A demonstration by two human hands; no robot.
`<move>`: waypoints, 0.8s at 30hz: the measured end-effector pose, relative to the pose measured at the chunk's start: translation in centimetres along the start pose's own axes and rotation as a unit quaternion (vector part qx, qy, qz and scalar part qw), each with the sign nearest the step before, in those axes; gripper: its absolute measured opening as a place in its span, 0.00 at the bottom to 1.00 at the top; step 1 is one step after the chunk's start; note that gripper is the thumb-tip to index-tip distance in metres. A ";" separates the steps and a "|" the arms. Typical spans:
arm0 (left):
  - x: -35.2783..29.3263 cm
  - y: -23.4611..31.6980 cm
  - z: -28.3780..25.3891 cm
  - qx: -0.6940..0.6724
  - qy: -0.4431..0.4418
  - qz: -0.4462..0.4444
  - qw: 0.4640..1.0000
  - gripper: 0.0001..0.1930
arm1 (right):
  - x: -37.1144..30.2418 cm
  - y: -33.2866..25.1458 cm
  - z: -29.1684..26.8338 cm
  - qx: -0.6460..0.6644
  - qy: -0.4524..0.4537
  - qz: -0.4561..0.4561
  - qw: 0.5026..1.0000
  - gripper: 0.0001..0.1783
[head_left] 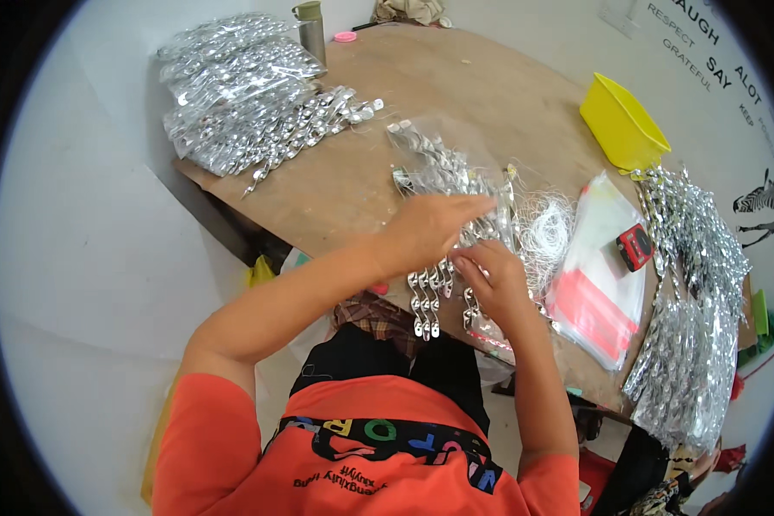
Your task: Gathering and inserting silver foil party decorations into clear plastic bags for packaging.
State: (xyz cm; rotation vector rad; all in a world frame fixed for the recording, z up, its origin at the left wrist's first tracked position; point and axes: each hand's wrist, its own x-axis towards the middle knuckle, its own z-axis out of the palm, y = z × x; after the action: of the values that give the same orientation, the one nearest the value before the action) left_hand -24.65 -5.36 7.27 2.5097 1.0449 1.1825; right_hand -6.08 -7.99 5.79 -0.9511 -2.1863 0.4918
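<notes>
Silver spiral strips (425,311) lie partly in a clear plastic bag (434,142) in front of me, their lower ends hanging over the table's near edge. My left hand (426,230) reaches across the strips, fingers stretched out to the right and slightly blurred, thumb lower down. Close below it, my right hand (494,279) has its fingers curled in, thumb and forefinger together at the lower part of the bundle. What lies between them is hidden. Beside the bundle sits a tangle of white string (549,230).
A pile of bagged silver spirals (241,95) lies far left, near a grey-green bottle (312,34). To the right are flat clear bags with pink ends (598,301), a red-and-black tape measure (635,248), a yellow bin (623,125) and more silver spirals (692,301) over the brown table's (490,77) edge.
</notes>
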 end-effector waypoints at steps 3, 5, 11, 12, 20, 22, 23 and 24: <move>0.1 0.1 0.6 -0.018 -0.028 0.020 0.999 0.28 | 0.4 0.5 0.1 -0.041 0.008 0.007 0.999 0.07; 0.1 -0.9 -0.2 0.032 0.016 -0.015 0.999 0.28 | -0.8 0.6 -1.1 -0.078 -0.028 0.018 0.996 0.07; 2.1 -2.3 -2.9 0.049 0.123 -0.150 0.980 0.24 | -8.4 2.3 -6.6 0.012 0.062 0.229 0.971 0.07; 2.3 -2.8 -3.2 0.045 0.123 -0.148 0.980 0.24 | -9.3 3.1 -6.5 -0.061 0.111 0.246 0.961 0.09; 1.8 -4.9 -3.6 0.013 0.184 -0.121 0.975 0.25 | -9.6 4.0 -3.3 -0.283 0.053 0.124 0.950 0.15; 1.5 -4.7 -3.8 0.016 0.183 -0.128 0.975 0.25 | -9.6 4.0 -3.4 -0.320 0.065 0.111 0.939 0.15; 1.5 -4.4 -4.0 0.016 0.181 -0.133 0.974 0.25 | -9.5 3.7 -3.5 -0.319 0.064 0.111 0.939 0.15; 1.6 -4.2 -4.2 0.016 0.180 -0.135 0.974 0.25 | -9.4 3.3 -3.8 -0.299 0.065 0.134 0.942 0.16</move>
State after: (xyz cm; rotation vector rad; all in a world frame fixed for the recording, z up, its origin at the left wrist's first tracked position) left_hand -29.25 -1.75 9.28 2.1277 1.4440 1.5758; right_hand 2.83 -12.60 2.33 -1.5672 -2.1252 -0.1383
